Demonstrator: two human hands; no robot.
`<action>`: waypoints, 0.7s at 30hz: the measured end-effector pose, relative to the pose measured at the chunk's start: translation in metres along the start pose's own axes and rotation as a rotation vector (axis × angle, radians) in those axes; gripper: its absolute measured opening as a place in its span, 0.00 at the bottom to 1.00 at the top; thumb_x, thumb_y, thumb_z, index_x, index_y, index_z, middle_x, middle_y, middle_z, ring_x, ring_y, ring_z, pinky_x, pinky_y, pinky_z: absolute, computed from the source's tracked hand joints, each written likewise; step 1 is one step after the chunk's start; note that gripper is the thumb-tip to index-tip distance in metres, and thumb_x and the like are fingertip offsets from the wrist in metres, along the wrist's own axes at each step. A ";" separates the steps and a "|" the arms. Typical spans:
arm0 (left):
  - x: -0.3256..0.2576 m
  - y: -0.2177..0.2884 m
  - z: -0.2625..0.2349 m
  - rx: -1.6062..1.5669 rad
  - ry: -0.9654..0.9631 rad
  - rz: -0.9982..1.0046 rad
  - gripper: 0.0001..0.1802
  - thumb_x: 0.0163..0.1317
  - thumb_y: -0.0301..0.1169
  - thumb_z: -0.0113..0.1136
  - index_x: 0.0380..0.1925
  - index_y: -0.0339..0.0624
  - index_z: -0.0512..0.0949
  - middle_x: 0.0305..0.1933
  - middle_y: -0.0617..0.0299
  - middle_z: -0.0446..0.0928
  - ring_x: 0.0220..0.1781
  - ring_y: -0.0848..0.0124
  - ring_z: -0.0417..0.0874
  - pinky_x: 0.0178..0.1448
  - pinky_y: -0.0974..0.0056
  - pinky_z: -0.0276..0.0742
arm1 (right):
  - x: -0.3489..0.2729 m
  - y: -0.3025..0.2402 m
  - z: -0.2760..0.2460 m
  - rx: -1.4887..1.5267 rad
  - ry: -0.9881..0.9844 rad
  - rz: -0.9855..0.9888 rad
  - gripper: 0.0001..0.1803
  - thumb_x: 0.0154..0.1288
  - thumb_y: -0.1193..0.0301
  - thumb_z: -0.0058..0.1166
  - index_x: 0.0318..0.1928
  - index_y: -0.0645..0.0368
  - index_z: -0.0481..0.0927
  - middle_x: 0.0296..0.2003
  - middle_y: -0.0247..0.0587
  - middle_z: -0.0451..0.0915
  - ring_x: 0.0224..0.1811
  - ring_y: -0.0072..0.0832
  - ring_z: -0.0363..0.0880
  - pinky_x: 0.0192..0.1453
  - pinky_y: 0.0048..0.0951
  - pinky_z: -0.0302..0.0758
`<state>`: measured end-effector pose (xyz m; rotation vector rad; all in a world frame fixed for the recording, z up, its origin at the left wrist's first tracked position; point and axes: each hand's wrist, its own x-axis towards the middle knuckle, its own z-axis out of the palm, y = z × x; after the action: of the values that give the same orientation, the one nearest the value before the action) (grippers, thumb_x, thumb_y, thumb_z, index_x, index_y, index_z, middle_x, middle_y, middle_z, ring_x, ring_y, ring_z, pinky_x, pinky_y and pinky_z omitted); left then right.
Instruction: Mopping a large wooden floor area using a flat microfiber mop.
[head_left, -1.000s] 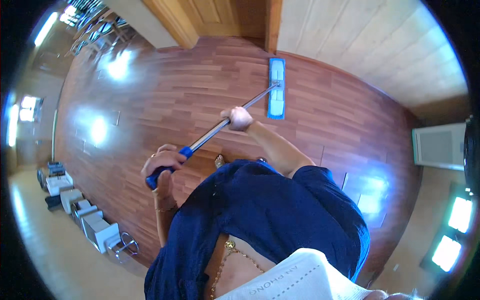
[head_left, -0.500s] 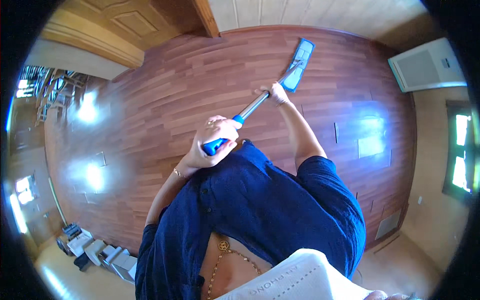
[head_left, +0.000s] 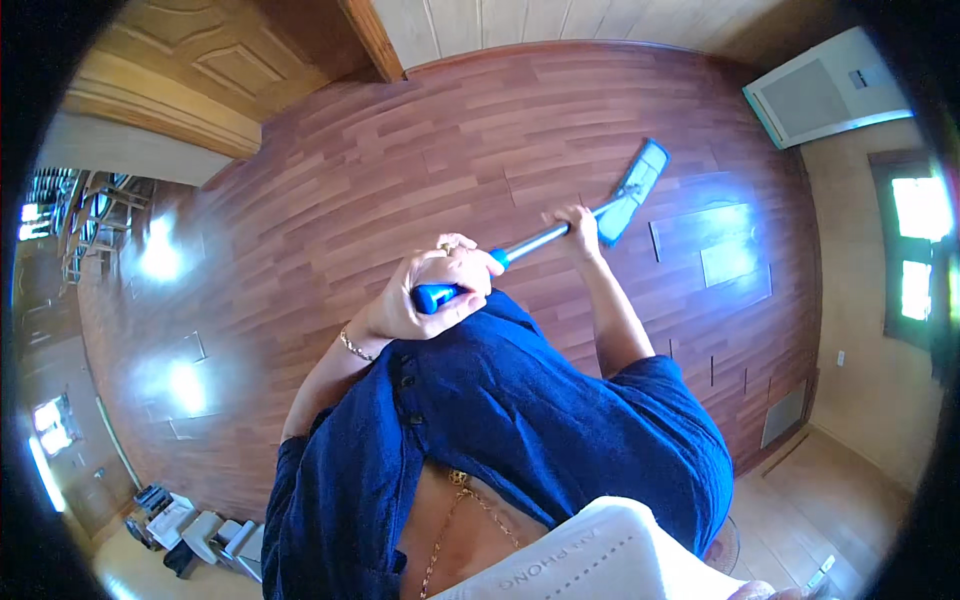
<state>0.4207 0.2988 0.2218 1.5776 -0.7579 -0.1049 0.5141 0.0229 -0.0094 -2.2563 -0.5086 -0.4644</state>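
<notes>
A flat mop with a metal pole [head_left: 540, 243] slants across in front of me, out to the far right. My left hand [head_left: 437, 285] is wrapped round the blue grip at the pole's near end, close to my waist. Farther along, my right hand [head_left: 577, 232] closes round the metal shaft. The blue rectangular mop head [head_left: 634, 192] lies against the brown wood-plank floor [head_left: 420, 160], just beyond my right hand. My palms hide parts of the pole.
A wooden door [head_left: 235, 60] stands at the far left. By the right wall is a white boxy appliance [head_left: 825, 90]. Stacked chairs [head_left: 100, 220] are at the left, and several grey and white items [head_left: 195, 530] sit at the lower left. A window [head_left: 915, 240] shines at right.
The mop head has moved nearer and to the right across the floor. My right hand has come down and right with the shaft, while my left hand shifted only slightly.
</notes>
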 end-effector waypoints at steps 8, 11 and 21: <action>-0.044 0.047 0.003 -0.114 0.068 -0.076 0.06 0.52 0.21 0.64 0.27 0.42 0.77 0.28 0.63 0.79 0.44 0.60 0.82 0.53 0.56 0.71 | -0.038 -0.058 -0.008 0.046 -0.137 0.046 0.20 0.52 0.65 0.62 0.14 0.56 0.66 0.16 0.45 0.70 0.23 0.48 0.72 0.28 0.44 0.65; -0.079 0.081 0.009 -0.048 0.116 -0.106 0.06 0.51 0.21 0.64 0.25 0.42 0.76 0.28 0.63 0.78 0.44 0.61 0.82 0.53 0.56 0.69 | -0.056 -0.087 -0.002 0.130 -0.188 -0.072 0.17 0.52 0.67 0.62 0.15 0.55 0.68 0.15 0.45 0.71 0.21 0.47 0.72 0.26 0.44 0.65; -0.184 0.170 0.063 0.169 0.330 -0.119 0.05 0.51 0.23 0.65 0.26 0.44 0.78 0.30 0.62 0.80 0.44 0.62 0.83 0.56 0.56 0.66 | -0.079 -0.189 0.035 0.397 -0.322 -0.321 0.22 0.51 0.72 0.63 0.13 0.55 0.62 0.12 0.42 0.66 0.16 0.42 0.69 0.22 0.41 0.63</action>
<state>0.1792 0.3470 0.2994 1.7448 -0.4228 0.1342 0.3593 0.1509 0.0446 -1.8743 -1.0410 -0.1341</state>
